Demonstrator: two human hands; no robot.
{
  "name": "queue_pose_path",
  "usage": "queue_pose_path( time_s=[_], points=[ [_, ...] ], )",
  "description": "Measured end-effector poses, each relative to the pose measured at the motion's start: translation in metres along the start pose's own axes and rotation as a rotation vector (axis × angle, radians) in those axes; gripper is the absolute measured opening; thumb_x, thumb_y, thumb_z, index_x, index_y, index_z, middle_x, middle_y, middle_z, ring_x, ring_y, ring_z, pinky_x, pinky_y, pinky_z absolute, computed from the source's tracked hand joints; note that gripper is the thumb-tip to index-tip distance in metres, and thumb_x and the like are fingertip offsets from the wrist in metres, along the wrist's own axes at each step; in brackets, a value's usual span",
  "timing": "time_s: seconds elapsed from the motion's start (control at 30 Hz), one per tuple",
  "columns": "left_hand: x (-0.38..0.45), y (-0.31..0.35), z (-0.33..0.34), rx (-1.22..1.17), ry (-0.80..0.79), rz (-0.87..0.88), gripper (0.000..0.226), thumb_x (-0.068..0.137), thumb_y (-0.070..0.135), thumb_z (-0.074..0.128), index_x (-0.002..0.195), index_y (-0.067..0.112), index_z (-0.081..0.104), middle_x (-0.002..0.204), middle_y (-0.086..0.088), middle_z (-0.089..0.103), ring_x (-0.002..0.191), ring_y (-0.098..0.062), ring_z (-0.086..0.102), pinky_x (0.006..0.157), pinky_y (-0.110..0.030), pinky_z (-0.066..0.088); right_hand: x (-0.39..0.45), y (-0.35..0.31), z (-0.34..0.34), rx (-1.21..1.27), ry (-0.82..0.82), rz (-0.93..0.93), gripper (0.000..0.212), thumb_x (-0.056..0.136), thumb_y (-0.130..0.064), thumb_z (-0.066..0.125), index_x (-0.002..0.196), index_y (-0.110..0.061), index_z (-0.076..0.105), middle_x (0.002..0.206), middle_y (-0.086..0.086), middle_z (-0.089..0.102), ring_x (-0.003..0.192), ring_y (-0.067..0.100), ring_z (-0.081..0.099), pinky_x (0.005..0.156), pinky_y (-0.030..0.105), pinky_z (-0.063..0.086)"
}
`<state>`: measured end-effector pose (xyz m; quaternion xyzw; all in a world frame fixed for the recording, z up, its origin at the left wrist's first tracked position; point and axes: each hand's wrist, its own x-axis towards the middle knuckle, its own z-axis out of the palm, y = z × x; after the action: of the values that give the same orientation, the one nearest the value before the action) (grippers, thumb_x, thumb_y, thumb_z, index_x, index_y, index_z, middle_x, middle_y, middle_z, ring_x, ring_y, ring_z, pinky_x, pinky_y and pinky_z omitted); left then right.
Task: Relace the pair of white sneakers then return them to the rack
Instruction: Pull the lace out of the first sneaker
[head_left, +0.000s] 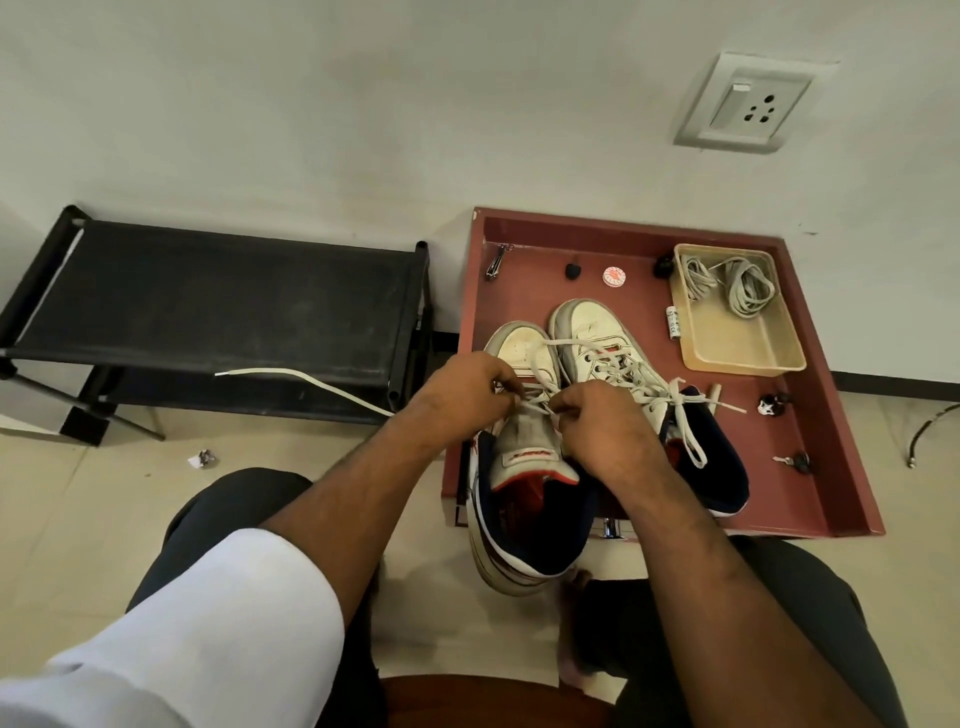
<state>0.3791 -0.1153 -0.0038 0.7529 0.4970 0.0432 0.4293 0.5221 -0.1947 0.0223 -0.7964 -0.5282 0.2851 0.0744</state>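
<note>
Two white sneakers stand side by side, toes away from me, in a red tray (831, 415). The left sneaker (519, 457) hangs partly over the tray's near edge. My left hand (467, 384) and my right hand (597, 415) meet over its tongue, each pinching the white lace (535, 400) there. One lace end (311, 382) trails off to the left across the floor. The right sneaker (597, 338) is laced, with loose ends lying over its side. A black shoe rack (208, 296) stands against the wall at the left.
A beige basket (743, 358) holding coiled laces sits in the tray's far right corner. Small items lie scattered in the tray: a clip, a round tin, keys, knobs. A wall socket (748, 104) is above. My knees frame the bottom of the view.
</note>
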Motion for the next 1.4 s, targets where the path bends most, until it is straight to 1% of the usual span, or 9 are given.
queue_pose_path(
  time_s=[0.17, 0.4, 0.53, 0.73, 0.8, 0.9, 1.1, 1.27, 1.4],
  points=[
    [0.003, -0.002, 0.004, 0.008, 0.010, -0.002, 0.016, 0.085, 0.028, 0.076, 0.098, 0.019, 0.072, 0.089, 0.010, 0.061, 0.085, -0.006, 0.059, 0.084, -0.033, 0.055, 0.003, 0.002, 0.000, 0.056, -0.017, 0.021, 0.030, 0.095, -0.011, 0.055, 0.121, -0.017, 0.068, 0.116, 0.007, 0.069, 0.102, 0.021, 0.064, 0.093, 0.032, 0.051],
    [0.014, 0.009, 0.005, 0.206, -0.028, 0.077, 0.017, 0.082, 0.028, 0.078, 0.094, 0.018, 0.074, 0.093, 0.002, 0.068, 0.085, -0.013, 0.063, 0.073, -0.028, 0.054, 0.005, 0.008, 0.002, 0.139, 0.000, 0.039, 0.027, 0.093, -0.012, 0.059, 0.119, -0.016, 0.069, 0.115, 0.005, 0.070, 0.092, 0.015, 0.061, 0.087, 0.026, 0.050],
    [0.012, 0.010, 0.000, 0.292, -0.016, 0.088, 0.012, 0.086, 0.024, 0.072, 0.094, 0.017, 0.074, 0.093, 0.000, 0.069, 0.084, -0.015, 0.064, 0.078, -0.033, 0.057, 0.007, 0.014, 0.004, 0.210, 0.009, 0.071, 0.026, 0.093, -0.010, 0.059, 0.116, -0.016, 0.071, 0.115, 0.003, 0.070, 0.093, 0.015, 0.063, 0.079, 0.021, 0.045],
    [-0.001, -0.004, -0.016, 0.075, 0.179, 0.017, 0.010, 0.082, 0.025, 0.074, 0.091, 0.021, 0.071, 0.079, 0.009, 0.062, 0.072, -0.008, 0.060, 0.065, -0.026, 0.052, 0.010, 0.017, 0.005, 0.252, -0.017, 0.089, 0.026, 0.094, -0.008, 0.058, 0.114, -0.017, 0.071, 0.109, 0.002, 0.071, 0.076, 0.008, 0.060, 0.057, 0.013, 0.039],
    [-0.002, 0.001, -0.012, 0.019, 0.084, 0.064, 0.017, 0.082, 0.032, 0.076, 0.099, 0.028, 0.071, 0.076, 0.015, 0.057, 0.070, -0.004, 0.055, 0.061, -0.020, 0.044, 0.010, 0.016, 0.004, 0.242, -0.019, 0.082, 0.027, 0.094, -0.008, 0.057, 0.115, -0.017, 0.071, 0.109, 0.003, 0.071, 0.079, 0.010, 0.060, 0.065, 0.018, 0.042],
    [0.003, 0.012, 0.001, 0.125, -0.042, 0.096, 0.019, 0.086, 0.025, 0.073, 0.104, 0.029, 0.075, 0.094, 0.014, 0.068, 0.088, -0.005, 0.061, 0.074, -0.022, 0.051, 0.009, 0.016, 0.004, 0.238, -0.019, 0.067, 0.027, 0.093, -0.008, 0.058, 0.114, -0.016, 0.072, 0.108, 0.004, 0.072, 0.083, 0.012, 0.061, 0.068, 0.018, 0.042],
    [0.006, 0.015, 0.001, 0.316, -0.033, 0.079, 0.018, 0.090, 0.022, 0.065, 0.106, 0.023, 0.074, 0.096, 0.008, 0.068, 0.085, -0.011, 0.061, 0.080, -0.031, 0.054, 0.011, 0.017, 0.004, 0.267, -0.028, 0.077, 0.027, 0.092, -0.009, 0.059, 0.114, -0.018, 0.072, 0.108, 0.002, 0.072, 0.082, 0.013, 0.064, 0.061, 0.017, 0.044],
    [-0.007, -0.002, -0.026, 0.237, 0.158, -0.044, 0.009, 0.085, 0.024, 0.069, 0.080, 0.019, 0.065, 0.078, 0.002, 0.065, 0.071, -0.014, 0.064, 0.074, -0.039, 0.060, 0.012, 0.016, 0.004, 0.286, -0.045, 0.079, 0.027, 0.093, -0.009, 0.059, 0.114, -0.017, 0.071, 0.115, 0.002, 0.070, 0.089, 0.012, 0.062, 0.071, 0.020, 0.044],
    [-0.013, -0.002, -0.031, 0.150, 0.177, 0.022, 0.014, 0.085, 0.035, 0.071, 0.092, 0.023, 0.071, 0.093, 0.007, 0.064, 0.080, -0.006, 0.060, 0.074, -0.029, 0.054, 0.012, 0.015, 0.003, 0.257, -0.056, 0.059, 0.027, 0.093, -0.009, 0.058, 0.115, -0.016, 0.071, 0.115, 0.002, 0.070, 0.088, 0.010, 0.060, 0.075, 0.020, 0.043]
  ],
)
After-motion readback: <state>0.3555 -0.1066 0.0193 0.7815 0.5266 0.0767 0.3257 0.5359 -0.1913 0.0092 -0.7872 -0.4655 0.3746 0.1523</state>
